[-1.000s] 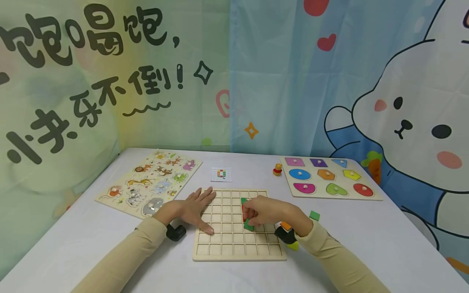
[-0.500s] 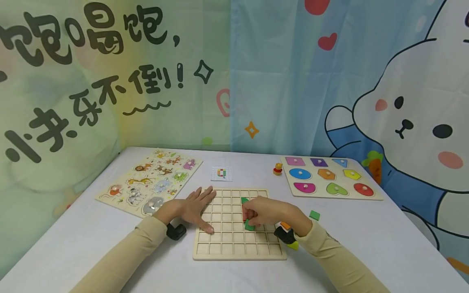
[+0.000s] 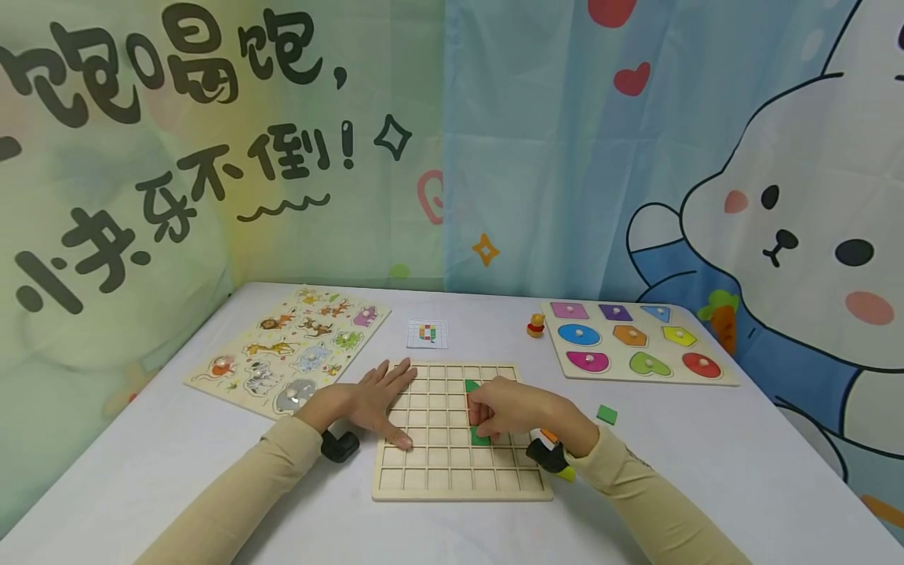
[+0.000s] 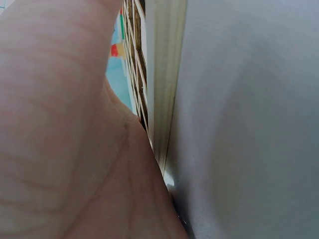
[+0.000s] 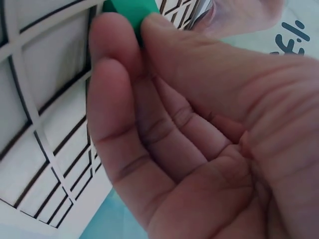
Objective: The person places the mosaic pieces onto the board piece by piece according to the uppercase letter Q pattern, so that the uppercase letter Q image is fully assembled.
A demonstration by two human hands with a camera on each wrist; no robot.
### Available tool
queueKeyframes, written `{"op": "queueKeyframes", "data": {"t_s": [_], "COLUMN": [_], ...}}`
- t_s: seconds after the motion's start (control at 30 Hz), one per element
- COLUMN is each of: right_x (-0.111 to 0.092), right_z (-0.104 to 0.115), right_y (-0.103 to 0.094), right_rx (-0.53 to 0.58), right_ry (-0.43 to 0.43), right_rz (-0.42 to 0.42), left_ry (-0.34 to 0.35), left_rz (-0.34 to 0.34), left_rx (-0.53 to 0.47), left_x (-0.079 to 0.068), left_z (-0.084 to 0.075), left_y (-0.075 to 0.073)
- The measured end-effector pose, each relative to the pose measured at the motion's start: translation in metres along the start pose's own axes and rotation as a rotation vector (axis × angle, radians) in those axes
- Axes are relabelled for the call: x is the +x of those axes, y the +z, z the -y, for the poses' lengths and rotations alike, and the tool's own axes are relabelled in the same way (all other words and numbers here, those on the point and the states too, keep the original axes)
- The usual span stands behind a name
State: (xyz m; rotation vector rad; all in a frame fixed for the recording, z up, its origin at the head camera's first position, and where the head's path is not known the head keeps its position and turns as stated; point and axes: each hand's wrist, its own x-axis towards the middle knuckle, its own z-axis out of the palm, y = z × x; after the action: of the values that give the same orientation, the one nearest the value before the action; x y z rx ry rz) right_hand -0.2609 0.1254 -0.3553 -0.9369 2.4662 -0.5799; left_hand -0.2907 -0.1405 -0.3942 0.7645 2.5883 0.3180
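Note:
A wooden grid board (image 3: pixel 445 475) lies flat on the table. My left hand (image 3: pixel 370 399) rests with spread fingers along the board's left side, and in the left wrist view the palm is at the board's edge (image 4: pixel 167 74). Right of the board's middle, my right hand (image 3: pixel 512 406) pinches a green block (image 5: pixel 132 12) between thumb and fingertip. In the head view this green block sits in line with a grid cell, its upper part under the fingers. Farther up the same column is another green piece (image 3: pixel 472 386), with a red piece partly hidden by the fingers.
Right of the board lie a loose green block (image 3: pixel 606 414), an orange piece (image 3: pixel 549 435) and a yellow piece (image 3: pixel 567 473). A pattern card (image 3: pixel 427 334) and a small figurine (image 3: pixel 536 326) stand behind. Animal (image 3: pixel 233 384) and shape (image 3: pixel 600 369) puzzle boards flank them.
The green block under my right hand has turned from slightly tilted to square with the grid. My left hand stays where it was.

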Motion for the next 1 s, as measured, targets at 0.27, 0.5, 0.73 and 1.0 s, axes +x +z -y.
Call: {"op": "queueKeyframes", "data": {"t_s": [0.27,0.5,0.73,1.0], "right_x": [0.0025,0.002,0.0003,-0.0038], "right_z": [0.0015,0.0033,0.0027,-0.0025], "right_y": [0.0017,0.0023,0.0011,-0.0054], "right_rx": [-0.049,-0.06,-0.069,-0.01], "right_ry": [0.033,0.047,0.002,0.005], "right_rz": [-0.02,-0.02,0.0,-0.002], "left_ry": [0.006,0.003,0.002,0.003], "left_rz": [0.002,0.001,0.0,0.004], "left_rx": [-0.008,-0.011,-0.005,-0.008], "left_x": [-0.001,-0.0006,0.0,0.0001], "left_z": [0.0003,0.0,0.0005,0.0008], "left_y": [0.0001,-0.0001,0.0007,0.0002]}}
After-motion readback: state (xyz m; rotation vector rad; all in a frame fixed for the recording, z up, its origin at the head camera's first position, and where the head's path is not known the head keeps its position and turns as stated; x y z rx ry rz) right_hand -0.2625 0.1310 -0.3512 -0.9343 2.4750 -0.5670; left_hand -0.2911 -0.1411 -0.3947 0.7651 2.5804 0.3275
